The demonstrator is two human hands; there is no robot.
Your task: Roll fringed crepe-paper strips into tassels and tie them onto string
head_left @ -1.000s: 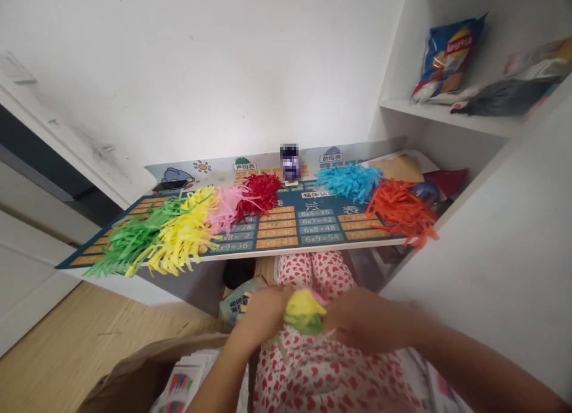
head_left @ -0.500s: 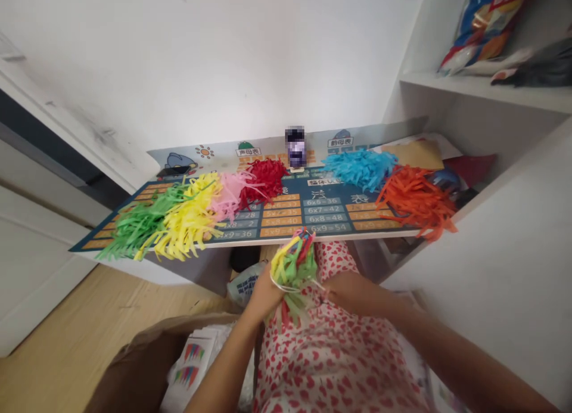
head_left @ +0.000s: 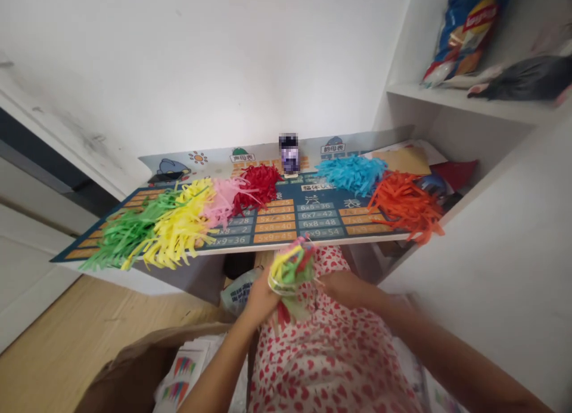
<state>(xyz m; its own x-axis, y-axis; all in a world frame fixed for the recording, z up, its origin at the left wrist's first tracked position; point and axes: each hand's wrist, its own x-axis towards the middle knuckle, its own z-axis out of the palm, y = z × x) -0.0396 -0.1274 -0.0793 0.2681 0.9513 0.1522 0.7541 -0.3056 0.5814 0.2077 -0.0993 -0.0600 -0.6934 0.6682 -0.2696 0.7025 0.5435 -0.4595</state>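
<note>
A bundle of yellow, green and red paper streamers [head_left: 292, 272] is gripped in my left hand [head_left: 261, 295], above the lap. A thin white string [head_left: 280, 291] goes round the bundle's lower part. Just right of it, my right hand [head_left: 336, 286] is closed in a pinch on the string's end, which is smeared by motion. On the desk in front lie piles of cut streamers: green [head_left: 131, 231], yellow [head_left: 181, 225], pink [head_left: 222, 201], dark red [head_left: 257, 188], blue [head_left: 351, 173] and orange [head_left: 406, 205].
The desk mat [head_left: 276, 227] carries printed times tables. Against the wall stands a small pixelated upright object [head_left: 289, 157]. A crisp packet [head_left: 467, 34] sits on the right shelf [head_left: 469, 103]. An open cardboard box [head_left: 120, 365] with printed packets [head_left: 183, 371] is low on the left.
The bundle stays in my left hand, and my right hand stays close beside it. The string between them looks shorter and more blurred. The whole view has shifted slightly.
</note>
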